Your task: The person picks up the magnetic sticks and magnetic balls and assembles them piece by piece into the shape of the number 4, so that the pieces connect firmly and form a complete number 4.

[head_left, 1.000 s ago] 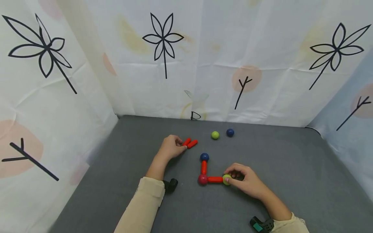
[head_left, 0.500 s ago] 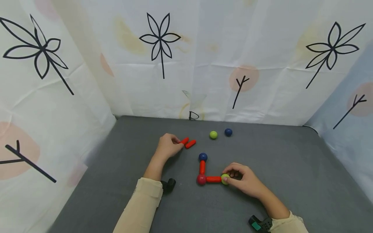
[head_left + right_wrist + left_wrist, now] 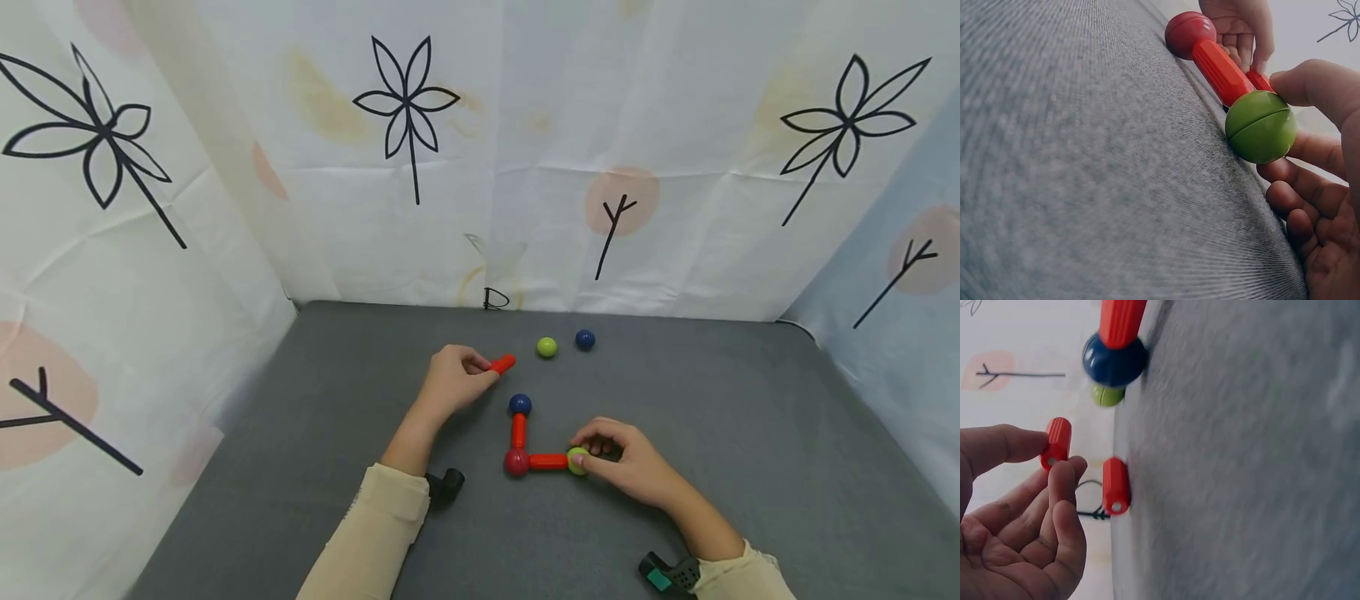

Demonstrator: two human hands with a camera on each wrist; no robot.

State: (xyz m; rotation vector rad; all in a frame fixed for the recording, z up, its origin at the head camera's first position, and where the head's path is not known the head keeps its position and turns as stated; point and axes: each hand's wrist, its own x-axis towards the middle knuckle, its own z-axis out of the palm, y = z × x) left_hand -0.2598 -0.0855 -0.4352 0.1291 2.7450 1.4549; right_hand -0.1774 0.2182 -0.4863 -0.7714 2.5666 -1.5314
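Head view: D-like backdrop mark point(image 3: 496, 298); hands point(image 3: 456, 379) point(image 3: 626, 462) on red rod point(image 3: 1057, 441), green ball point(image 3: 1261, 127).

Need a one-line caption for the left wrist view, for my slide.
The left hand pinches a red rod; a second rod lies apart on the gray surface.

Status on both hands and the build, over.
Left hand pinches a red rod. Right hand grips green ball, end of L-shaped build. No obstruction seen between held rod and build.
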